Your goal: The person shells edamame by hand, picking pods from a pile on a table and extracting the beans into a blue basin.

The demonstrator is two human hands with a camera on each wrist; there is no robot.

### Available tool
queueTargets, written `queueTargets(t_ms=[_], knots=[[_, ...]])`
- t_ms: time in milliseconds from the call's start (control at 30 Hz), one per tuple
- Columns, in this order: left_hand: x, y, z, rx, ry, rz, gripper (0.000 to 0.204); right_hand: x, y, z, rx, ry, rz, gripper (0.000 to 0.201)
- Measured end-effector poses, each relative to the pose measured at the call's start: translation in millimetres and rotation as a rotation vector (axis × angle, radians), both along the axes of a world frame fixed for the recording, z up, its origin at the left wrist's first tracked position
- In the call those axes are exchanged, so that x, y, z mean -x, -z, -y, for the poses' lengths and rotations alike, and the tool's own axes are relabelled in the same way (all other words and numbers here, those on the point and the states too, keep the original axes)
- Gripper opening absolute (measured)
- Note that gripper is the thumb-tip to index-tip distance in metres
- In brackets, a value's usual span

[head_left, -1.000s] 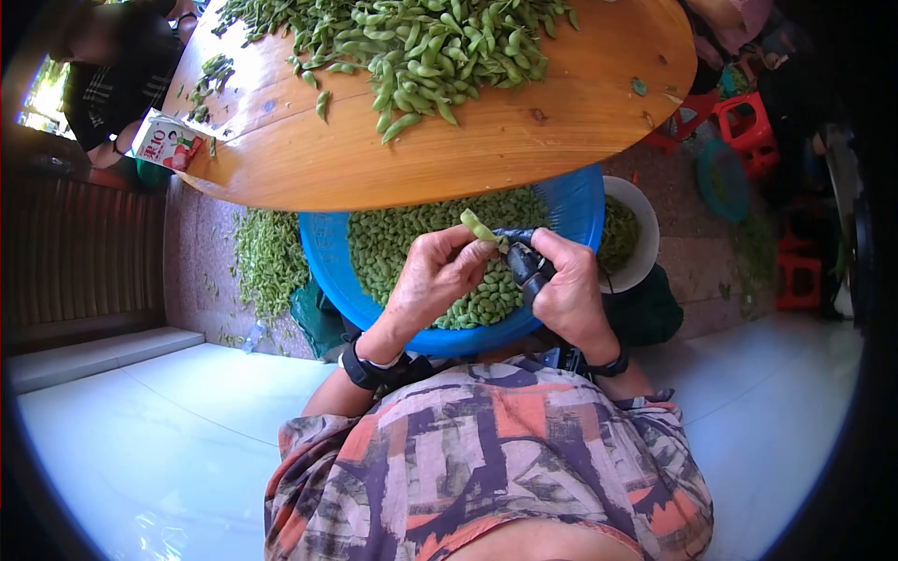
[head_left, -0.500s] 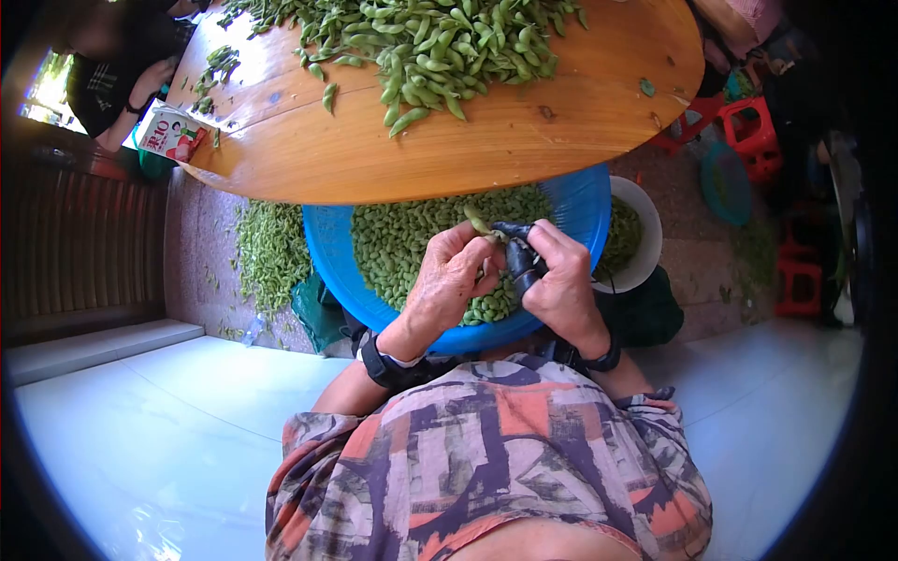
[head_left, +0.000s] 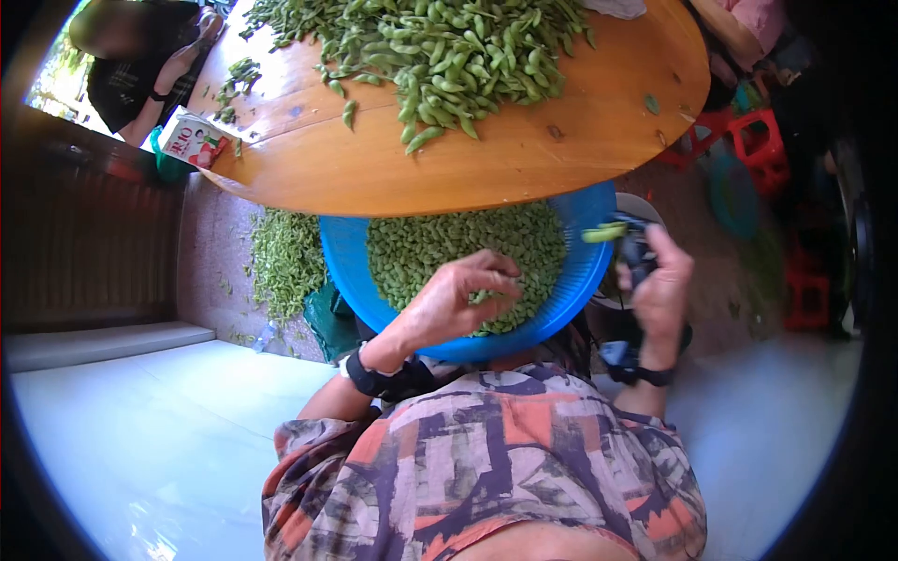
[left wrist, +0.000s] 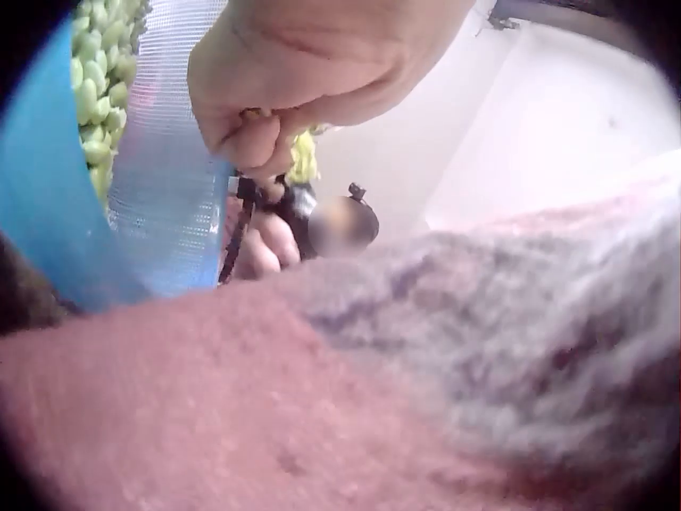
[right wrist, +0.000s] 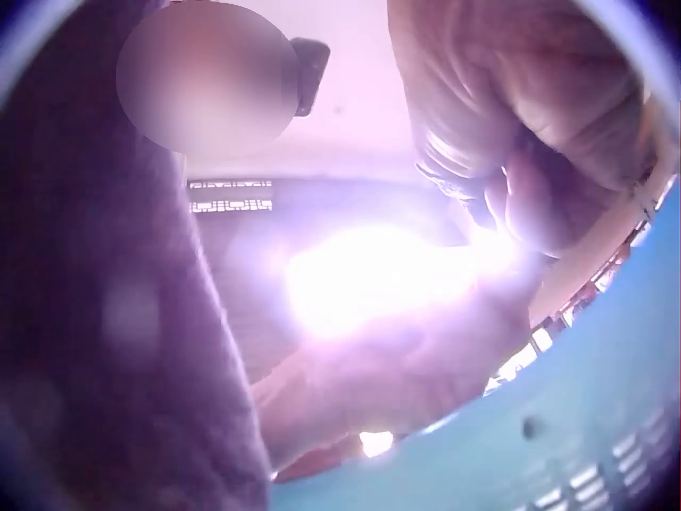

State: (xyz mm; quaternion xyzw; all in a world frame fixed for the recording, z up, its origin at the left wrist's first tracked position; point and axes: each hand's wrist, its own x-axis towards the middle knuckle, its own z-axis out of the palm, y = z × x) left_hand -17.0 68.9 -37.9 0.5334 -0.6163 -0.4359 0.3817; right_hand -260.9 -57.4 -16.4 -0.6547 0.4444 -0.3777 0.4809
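Note:
In the head view my left hand (head_left: 458,297) hangs over a blue basin (head_left: 348,280) of shelled green soybeans (head_left: 421,245). Its fingers are loosely bent, with a gap between them, and no pod shows there. Past the basin's right rim, my right hand (head_left: 662,280), slightly blurred, pinches a green soybean pod (head_left: 604,232) between thumb and forefinger, both wrapped in black. The left wrist view shows the left hand (left wrist: 309,75) with fingers curled, beside the basin wall. Glare washes out much of the right wrist view.
A wooden table (head_left: 374,182) overhangs the basin's far side and bears a heap of unshelled pods (head_left: 458,65). A white bowl (head_left: 636,208) is partly behind the right hand. Pods (head_left: 285,262) lie on the floor at left. Red stools (head_left: 760,150) stand at right; another person (head_left: 140,79) sits far left.
The hands have come apart. My right hand has swung right with the pod, from over the beans to beyond the basin rim; my left hand stays over the basin without the pod.

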Motion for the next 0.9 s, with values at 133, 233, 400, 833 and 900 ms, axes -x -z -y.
queueTargets(t_ms=[133,233,400,833,900], knots=[[-55,-38,10,0.192,-0.012,0.183,0.016,61,-6,32,0.391,0.184,-0.804,0.032],[-111,-62,36,0.041,-0.562,0.243,0.019,63,-13,28,0.252,0.273,-0.736,0.032],[-169,-51,82,0.237,-0.661,0.860,0.017,41,-7,26,0.313,0.224,-0.702,0.031],[-65,-57,23,-0.086,-0.438,-0.199,0.012,-56,-23,-12,0.238,-0.337,-0.055,0.030],[-33,-52,17,-0.157,-0.347,-0.598,0.009,-66,-31,-18,0.142,-0.396,-0.026,0.033]])
